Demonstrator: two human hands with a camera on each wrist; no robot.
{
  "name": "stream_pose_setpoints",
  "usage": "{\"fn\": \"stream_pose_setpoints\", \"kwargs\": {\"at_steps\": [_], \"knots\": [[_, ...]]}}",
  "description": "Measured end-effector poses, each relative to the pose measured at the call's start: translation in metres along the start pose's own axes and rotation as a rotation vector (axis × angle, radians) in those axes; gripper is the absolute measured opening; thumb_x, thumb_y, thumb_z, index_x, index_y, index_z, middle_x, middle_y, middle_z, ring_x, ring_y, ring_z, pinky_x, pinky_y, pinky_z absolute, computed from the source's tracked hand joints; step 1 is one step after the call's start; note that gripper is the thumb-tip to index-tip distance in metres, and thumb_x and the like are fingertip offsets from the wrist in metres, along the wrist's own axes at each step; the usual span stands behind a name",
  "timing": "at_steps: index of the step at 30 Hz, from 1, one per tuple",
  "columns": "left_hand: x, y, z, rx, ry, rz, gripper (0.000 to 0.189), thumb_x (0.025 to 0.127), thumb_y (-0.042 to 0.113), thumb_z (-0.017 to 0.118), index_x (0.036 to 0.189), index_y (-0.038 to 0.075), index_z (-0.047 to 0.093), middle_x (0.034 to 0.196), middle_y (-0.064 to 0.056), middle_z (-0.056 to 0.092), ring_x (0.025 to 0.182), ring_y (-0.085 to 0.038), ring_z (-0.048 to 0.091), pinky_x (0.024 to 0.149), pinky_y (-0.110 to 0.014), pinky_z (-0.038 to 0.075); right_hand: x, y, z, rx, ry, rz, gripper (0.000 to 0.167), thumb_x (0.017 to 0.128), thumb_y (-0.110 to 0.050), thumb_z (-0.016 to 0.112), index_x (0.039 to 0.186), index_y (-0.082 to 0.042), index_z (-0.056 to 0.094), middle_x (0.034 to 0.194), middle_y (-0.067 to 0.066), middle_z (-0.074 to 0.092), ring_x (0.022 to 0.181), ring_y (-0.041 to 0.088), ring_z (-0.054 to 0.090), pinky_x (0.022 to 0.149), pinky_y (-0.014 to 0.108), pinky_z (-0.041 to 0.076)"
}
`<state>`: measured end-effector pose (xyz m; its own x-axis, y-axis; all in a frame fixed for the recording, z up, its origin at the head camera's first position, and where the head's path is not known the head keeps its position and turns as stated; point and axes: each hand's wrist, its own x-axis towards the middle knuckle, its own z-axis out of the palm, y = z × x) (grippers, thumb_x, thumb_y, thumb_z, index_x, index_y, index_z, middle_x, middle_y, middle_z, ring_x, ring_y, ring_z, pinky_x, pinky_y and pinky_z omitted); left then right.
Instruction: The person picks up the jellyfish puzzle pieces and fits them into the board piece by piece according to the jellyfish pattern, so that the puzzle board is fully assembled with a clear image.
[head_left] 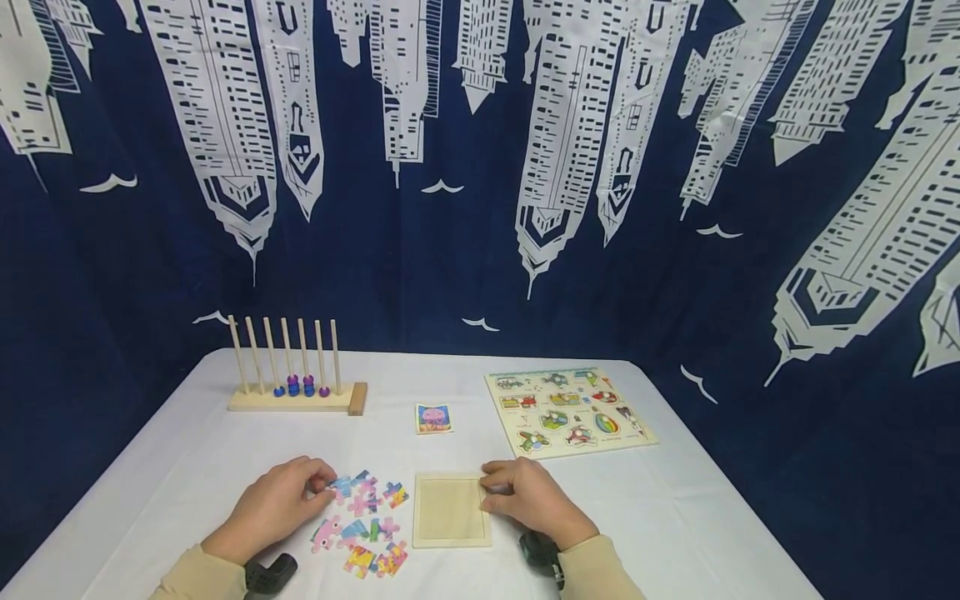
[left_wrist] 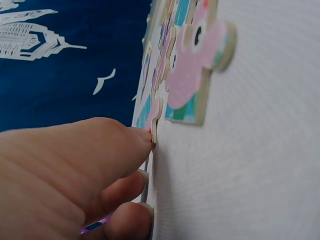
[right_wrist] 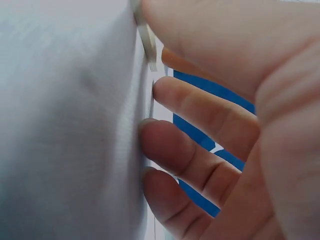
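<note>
At the left edge of a loose group of puzzle pieces (head_left: pixel 372 529), my left hand (head_left: pixel 273 508) pinches a pink and blue puzzle piece (left_wrist: pixel 152 114) between thumb and fingers. The index fingertip is hidden behind the thumb in the left wrist view. A pink piece with eyes (left_wrist: pixel 190 75) lies close by. My right hand (head_left: pixel 536 497) rests at the right edge of a square wooden puzzle tray (head_left: pixel 452 543), thumb and index fingertip touching its rim. The other fingers bend loosely over the white cloth in the right wrist view. Bare wood shows inside the tray.
Behind the tray lies a small picture card (head_left: pixel 433 419). A wooden counting stand (head_left: pixel 292 403) with upright rods and several beads stands at the back left. A board with vehicle pictures (head_left: pixel 570 412) lies at the back right. A dark skyline-print curtain (head_left: pixel 420 275) hangs behind the table.
</note>
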<state>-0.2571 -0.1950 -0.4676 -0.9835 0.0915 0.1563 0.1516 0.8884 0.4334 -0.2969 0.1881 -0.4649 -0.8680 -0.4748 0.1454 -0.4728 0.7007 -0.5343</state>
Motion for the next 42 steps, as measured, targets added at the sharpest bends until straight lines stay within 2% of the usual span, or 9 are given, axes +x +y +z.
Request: {"fn": "stream_pose_setpoints", "kwargs": {"at_steps": [6, 12, 17, 30, 37, 42], "knots": [[0.0004, -0.0001, 0.0002, 0.004, -0.003, 0.002, 0.021, 0.086, 0.026, 0.083, 0.103, 0.018, 0.074, 0.084, 0.009, 0.061, 0.072, -0.011, 0.049, 0.066, -0.033, 0.045, -0.0012, -0.0013, -0.0006, -0.005, 0.014, -0.013, 0.03, 0.083, -0.027, 0.086, 0.109, -0.013, 0.081, 0.122, 0.002, 0.073, 0.117, 0.025, 0.068, 0.099, 0.044, 0.054], [0.0006, -0.0008, 0.0005, 0.005, -0.01, 0.0, 0.021, 0.086, 0.027, 0.083, 0.104, 0.018, 0.074, 0.084, 0.009, 0.06, 0.072, -0.011, 0.049, 0.065, -0.033, 0.044, -0.0007, -0.0012, -0.0006, -0.055, 0.018, -0.018, 0.036, 0.084, -0.032, 0.085, 0.115, -0.013, 0.08, 0.128, 0.002, 0.073, 0.123, 0.025, 0.067, 0.104, 0.048, 0.051], [0.0003, -0.0003, 0.0002, 0.002, -0.011, -0.003, 0.021, 0.086, 0.026, 0.083, 0.103, 0.018, 0.074, 0.084, 0.009, 0.06, 0.072, -0.011, 0.049, 0.066, -0.033, 0.044, -0.0009, -0.0021, -0.0003, -0.075, 0.017, -0.032, 0.034, 0.085, -0.031, 0.084, 0.114, -0.014, 0.08, 0.128, 0.003, 0.073, 0.122, 0.027, 0.067, 0.104, 0.05, 0.05], [0.0, -0.0008, 0.0, 0.003, -0.02, -0.021, 0.024, 0.085, 0.029, 0.084, 0.104, 0.019, 0.074, 0.086, 0.009, 0.061, 0.074, -0.011, 0.05, 0.067, -0.033, 0.045, -0.0037, -0.0025, -0.0033, -0.055, 0.015, -0.025, 0.037, 0.084, -0.038, 0.083, 0.113, -0.015, 0.08, 0.128, -0.004, 0.072, 0.123, 0.024, 0.067, 0.103, 0.048, 0.05], [0.0001, -0.0009, -0.0002, 0.0, -0.017, -0.011, 0.023, 0.084, 0.029, 0.085, 0.103, 0.019, 0.074, 0.086, 0.009, 0.061, 0.074, -0.011, 0.05, 0.067, -0.033, 0.046, -0.0028, -0.0008, -0.0022, -0.08, 0.024, -0.045, 0.036, 0.085, -0.038, 0.082, 0.113, -0.016, 0.08, 0.128, -0.005, 0.072, 0.122, 0.022, 0.067, 0.103, 0.047, 0.051], [0.0012, -0.001, -0.0008, -0.006, -0.016, 0.007, 0.022, 0.084, 0.027, 0.085, 0.101, 0.019, 0.075, 0.085, 0.009, 0.06, 0.075, -0.01, 0.051, 0.069, -0.034, 0.048, -0.0023, -0.002, -0.0016, -0.11, 0.023, -0.058, 0.033, 0.085, -0.035, 0.083, 0.111, -0.017, 0.081, 0.128, -0.001, 0.073, 0.121, 0.021, 0.069, 0.101, 0.047, 0.052]]}}
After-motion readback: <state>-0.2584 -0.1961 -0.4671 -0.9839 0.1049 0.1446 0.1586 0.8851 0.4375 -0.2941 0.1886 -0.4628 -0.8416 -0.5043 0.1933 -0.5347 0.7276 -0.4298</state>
